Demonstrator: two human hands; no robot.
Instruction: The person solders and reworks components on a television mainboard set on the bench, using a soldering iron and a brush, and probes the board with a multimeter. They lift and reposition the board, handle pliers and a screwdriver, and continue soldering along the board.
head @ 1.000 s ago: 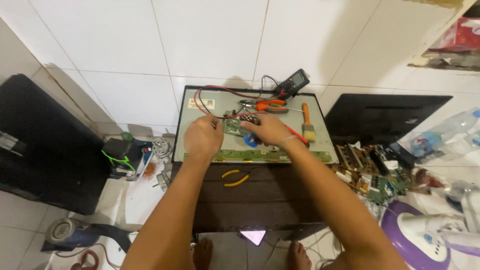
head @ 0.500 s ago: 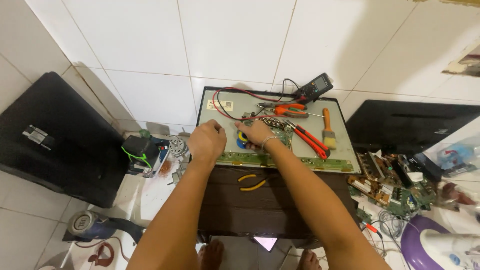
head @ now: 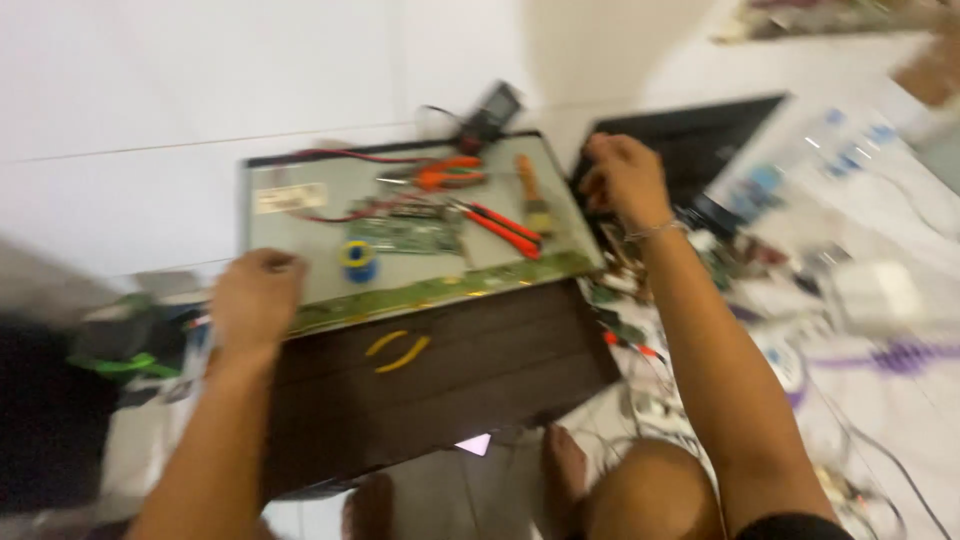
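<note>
both hands have left the circuit board (head: 405, 235): left hand (head: 255, 300) now curls on the panel (head: 300, 225) edge, right hand (head: 625, 175) grips its far corner (blurry), so probably repositioning it.

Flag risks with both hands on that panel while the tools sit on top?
1. Left hand and right hand sit at opposite edges of the grey panel; a tilt could likely slide off the orange-handled pliers, brush and solder spool.
2. The red leads run to the meter, so it may get dragged.
</note>
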